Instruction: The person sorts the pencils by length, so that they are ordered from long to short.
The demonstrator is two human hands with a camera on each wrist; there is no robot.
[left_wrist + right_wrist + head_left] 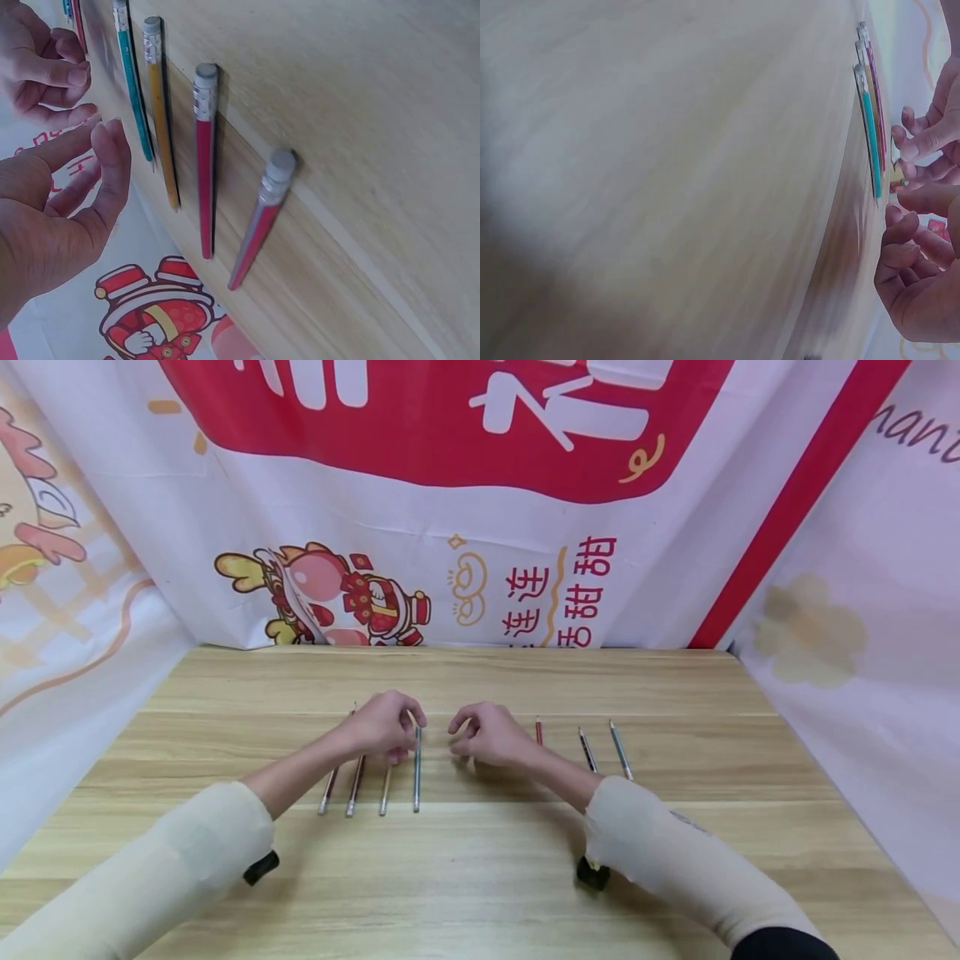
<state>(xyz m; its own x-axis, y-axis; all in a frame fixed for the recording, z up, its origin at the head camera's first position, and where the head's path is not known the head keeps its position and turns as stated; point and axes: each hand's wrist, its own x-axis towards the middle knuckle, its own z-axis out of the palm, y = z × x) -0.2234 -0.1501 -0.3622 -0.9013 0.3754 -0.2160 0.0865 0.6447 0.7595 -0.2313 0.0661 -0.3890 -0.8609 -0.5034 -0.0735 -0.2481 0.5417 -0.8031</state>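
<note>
Our left hand (384,725) and right hand (491,733) sit narrow and loosely curved, holding nothing that we can see, while the teal pencil (417,777) lies on the worktop (480,877) just beside the left, the nearer hand, its long axis pointing away from us, eraser end closest.
</note>
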